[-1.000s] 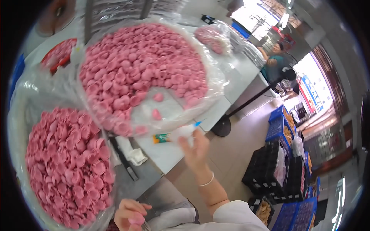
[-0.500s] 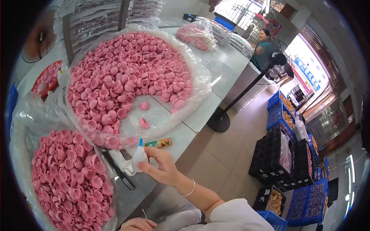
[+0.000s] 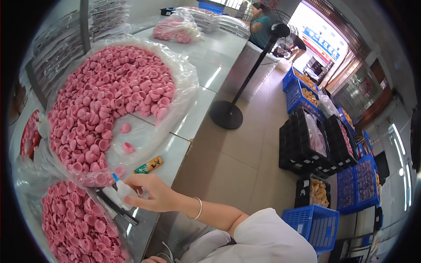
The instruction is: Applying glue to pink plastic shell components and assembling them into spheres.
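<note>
My right hand (image 3: 151, 193) is closed round a small white squeeze bottle (image 3: 124, 190) with a thin blue tip, tilted up and to the left. It hovers over the table's front edge, by a black bar-like tool (image 3: 118, 208). Only a sliver of my left hand (image 3: 154, 259) shows at the bottom edge, its fingers mostly hidden. Beyond the bottle, pink half-round shells (image 3: 87, 105) are heaped on a clear plastic bag (image 3: 184, 83); two shells lie apart from the heap. A second bag of pink cup-shaped pieces (image 3: 79, 223) sits at the near left.
Close to my right hand lies a green and orange tube-shaped pack (image 3: 148, 165). A black standing fan (image 3: 226, 115) rises from the floor past the table. Black crates (image 3: 302, 140) and blue crates (image 3: 310, 223) line the right. Another person (image 3: 259, 26) is at the far end.
The view has swung right, shifting the table leftward in the picture. The bottle, upright before, now leans left in my right hand. My left hand has mostly slipped out at the bottom.
</note>
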{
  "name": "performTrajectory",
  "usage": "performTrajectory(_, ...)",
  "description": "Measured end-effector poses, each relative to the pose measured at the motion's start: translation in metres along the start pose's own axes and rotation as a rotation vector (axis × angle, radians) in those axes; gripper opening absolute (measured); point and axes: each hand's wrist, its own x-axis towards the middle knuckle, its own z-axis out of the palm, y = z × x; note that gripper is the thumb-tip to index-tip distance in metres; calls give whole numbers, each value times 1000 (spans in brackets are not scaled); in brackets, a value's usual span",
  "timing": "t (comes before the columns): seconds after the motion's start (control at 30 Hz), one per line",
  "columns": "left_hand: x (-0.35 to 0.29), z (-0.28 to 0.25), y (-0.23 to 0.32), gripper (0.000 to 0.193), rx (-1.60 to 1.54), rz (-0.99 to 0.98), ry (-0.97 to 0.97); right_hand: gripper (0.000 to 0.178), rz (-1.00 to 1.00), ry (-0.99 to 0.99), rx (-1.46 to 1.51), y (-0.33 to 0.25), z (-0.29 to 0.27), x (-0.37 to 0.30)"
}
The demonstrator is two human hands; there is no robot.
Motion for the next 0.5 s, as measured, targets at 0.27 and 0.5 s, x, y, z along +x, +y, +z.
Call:
performTrajectory(0.27,-17,-9,-1,28,-174,41,36,34,-62,-9,-20,5,-5,-1)
performTrajectory(0.5,-20,-10,14,16,-160,138,51,33,-72,-40,-16,1,-2,-2)
